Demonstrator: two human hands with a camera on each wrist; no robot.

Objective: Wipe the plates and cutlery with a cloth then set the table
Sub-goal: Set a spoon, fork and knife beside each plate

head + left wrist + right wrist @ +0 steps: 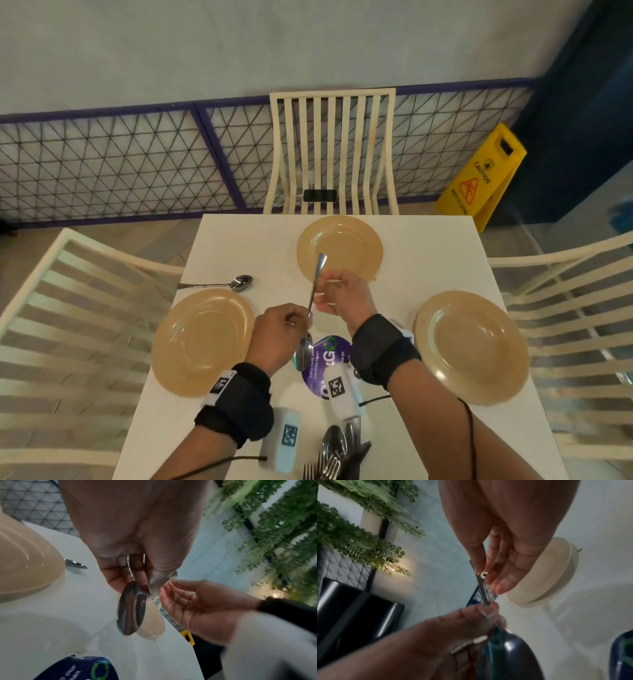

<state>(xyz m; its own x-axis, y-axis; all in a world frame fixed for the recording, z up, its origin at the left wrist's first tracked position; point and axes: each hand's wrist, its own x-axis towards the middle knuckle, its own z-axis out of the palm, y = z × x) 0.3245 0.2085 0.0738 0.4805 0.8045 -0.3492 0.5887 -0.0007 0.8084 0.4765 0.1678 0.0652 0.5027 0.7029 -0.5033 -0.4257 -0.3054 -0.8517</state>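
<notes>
I hold a steel spoon point(315, 284) upright-tilted over the middle of the white table point(428, 246). My left hand point(296, 320) grips its neck just above the bowl point(132, 608). My right hand point(324, 291) pinches the handle point(482, 588) higher up, between thumb and fingers. Three tan plates lie on the table: one at the left point(205, 339), one at the far side point(342, 248), one at the right point(472, 346). A second spoon point(226, 282) lies behind the left plate. No cloth shows in either hand.
A pile of forks and spoons point(334, 452) lies at the near edge, beside something dark. A round purple sticker point(330, 356) marks the table's centre. Cream slatted chairs stand at the left point(68, 308), far point(332, 150) and right point(575, 308) sides. A yellow caution sign point(483, 174) stands on the floor.
</notes>
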